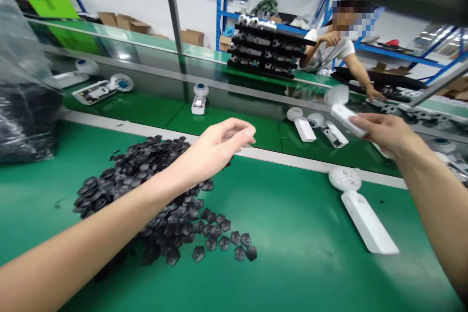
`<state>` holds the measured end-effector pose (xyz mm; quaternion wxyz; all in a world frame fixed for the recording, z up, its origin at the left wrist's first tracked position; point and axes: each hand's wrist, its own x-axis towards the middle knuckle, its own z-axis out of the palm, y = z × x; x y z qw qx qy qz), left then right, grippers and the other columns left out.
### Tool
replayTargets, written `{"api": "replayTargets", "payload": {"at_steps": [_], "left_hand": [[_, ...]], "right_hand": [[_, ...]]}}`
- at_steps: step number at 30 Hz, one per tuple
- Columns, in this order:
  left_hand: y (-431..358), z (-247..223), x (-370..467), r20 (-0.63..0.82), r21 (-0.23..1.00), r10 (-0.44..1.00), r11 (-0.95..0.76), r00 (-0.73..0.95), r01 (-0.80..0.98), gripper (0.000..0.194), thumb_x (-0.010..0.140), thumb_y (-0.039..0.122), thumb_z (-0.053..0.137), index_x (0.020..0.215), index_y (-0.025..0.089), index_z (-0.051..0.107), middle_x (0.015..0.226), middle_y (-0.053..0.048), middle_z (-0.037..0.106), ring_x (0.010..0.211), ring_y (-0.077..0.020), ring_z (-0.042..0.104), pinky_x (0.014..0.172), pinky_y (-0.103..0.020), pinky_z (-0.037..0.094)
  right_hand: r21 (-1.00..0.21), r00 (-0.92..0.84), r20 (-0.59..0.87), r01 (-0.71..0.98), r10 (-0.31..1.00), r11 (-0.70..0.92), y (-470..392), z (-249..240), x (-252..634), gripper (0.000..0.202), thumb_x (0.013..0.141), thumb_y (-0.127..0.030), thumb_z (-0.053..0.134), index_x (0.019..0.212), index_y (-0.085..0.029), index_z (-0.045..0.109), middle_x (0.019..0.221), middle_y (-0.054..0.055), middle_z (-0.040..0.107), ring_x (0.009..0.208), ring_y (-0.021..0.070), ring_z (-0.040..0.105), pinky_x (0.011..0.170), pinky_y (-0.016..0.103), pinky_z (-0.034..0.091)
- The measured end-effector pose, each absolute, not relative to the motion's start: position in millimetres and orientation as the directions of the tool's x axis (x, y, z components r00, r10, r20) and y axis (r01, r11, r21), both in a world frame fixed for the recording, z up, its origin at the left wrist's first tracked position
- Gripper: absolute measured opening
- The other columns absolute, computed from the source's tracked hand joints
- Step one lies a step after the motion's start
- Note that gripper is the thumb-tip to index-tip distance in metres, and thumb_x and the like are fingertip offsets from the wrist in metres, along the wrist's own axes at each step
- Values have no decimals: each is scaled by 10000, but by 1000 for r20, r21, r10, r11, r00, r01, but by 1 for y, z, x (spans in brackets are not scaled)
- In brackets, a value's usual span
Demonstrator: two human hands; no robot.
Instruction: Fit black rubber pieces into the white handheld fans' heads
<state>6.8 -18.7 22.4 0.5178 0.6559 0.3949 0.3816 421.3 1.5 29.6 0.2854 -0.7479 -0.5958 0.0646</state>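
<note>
My right hand [387, 131] grips a white device [347, 118] with a round head, raised over the green belt. My left hand [226, 144] hangs above a heap of black pentagon pieces [131, 170], its fingers curled together; whether something small is between them is hidden. On the green work surface [292, 253], below my right hand, lies another white device [369, 224] with a round head. Two more units [303, 126] rest on the belt to the left of my right hand.
A clear bag [25, 107] of black pieces stands at the left. More units [199, 100] lie on the belt [153, 112]. Across it are stacked black trays [263, 51] and a person [329, 48] reaching toward more devices. A metal bar [171, 5] rises behind the belt.
</note>
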Motion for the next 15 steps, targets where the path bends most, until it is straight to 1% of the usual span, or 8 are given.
{"api": "replayTargets", "payload": {"at_steps": [3, 4, 6, 8, 10, 12, 14, 15], "left_hand": [[-21, 17, 19, 59, 992, 953, -23, 297, -124, 710, 880, 607, 857, 1437, 254, 594, 1425, -152, 707, 1271, -328, 716, 1027, -458, 622], [-22, 16, 22, 58, 976, 962, 2, 268, -217, 748, 861, 564, 891, 1459, 261, 557, 1447, -155, 686, 1270, -322, 717, 992, -433, 638], [-23, 16, 27, 78, 926, 979, 0, 190, -378, 674, 837, 454, 931, 1370, 243, 577, 1337, -133, 720, 1157, -282, 756, 897, -360, 655], [-24, 17, 28, 123, 883, 990, -78, 68, -463, 528, 804, 352, 952, 1193, 209, 625, 1100, -68, 745, 938, -205, 769, 805, -293, 644], [-25, 20, 25, 163, 851, 986, -154, -26, -502, 443, 781, 304, 964, 1065, 192, 643, 952, -17, 711, 792, -147, 726, 768, -267, 634], [-24, 26, 21, 168, 816, 984, -171, -57, -552, 339, 836, 308, 922, 998, 184, 652, 902, -5, 687, 745, -124, 695, 772, -271, 638], [-22, 33, 16, 136, 783, 988, -154, -77, -603, 229, 923, 305, 842, 951, 188, 647, 873, -4, 670, 727, -120, 679, 759, -285, 638], [-19, 36, 14, 130, 771, 987, -161, -95, -616, 197, 948, 295, 813, 929, 195, 645, 858, -3, 661, 714, -121, 667, 733, -291, 632]], "right_hand": [[-661, 126, 224, 748, 967, 56, -35, 26, 338, 455, 1040, -590, 668, 1335, -261, 777, 1201, 136, 797, 995, 302, 765, 873, 460, 620], [-682, 52, 232, 721, 971, 124, -49, 20, 306, 464, 975, -599, 755, 1298, -268, 795, 1205, 117, 799, 991, 298, 765, 857, 444, 630], [-747, -82, 323, 590, 943, 307, -74, 3, 243, 446, 966, -503, 783, 1331, -246, 771, 1249, 123, 781, 1002, 302, 751, 864, 460, 640], [-794, -215, 315, 473, 924, 381, -91, -18, 193, 456, 1006, -405, 745, 1425, -230, 703, 1353, 134, 734, 1126, 300, 731, 958, 460, 636], [-865, -183, 314, 349, 932, 360, -98, -33, 163, 516, 1024, -405, 732, 1500, -230, 632, 1432, 142, 694, 1234, 300, 713, 1017, 443, 634], [-904, -170, 304, 257, 937, 340, -98, -38, 154, 616, 1017, -443, 759, 1569, -250, 564, 1517, 131, 658, 1308, 297, 697, 1070, 427, 624], [-920, -212, 278, 221, 937, 323, -97, -34, 161, 618, 1029, -476, 750, 1575, -260, 560, 1504, 108, 686, 1267, 279, 734, 1046, 403, 641], [-917, -228, 264, 242, 937, 317, -97, -30, 168, 552, 1042, -475, 737, 1530, -252, 605, 1430, 95, 738, 1187, 264, 773, 995, 384, 660]]}}
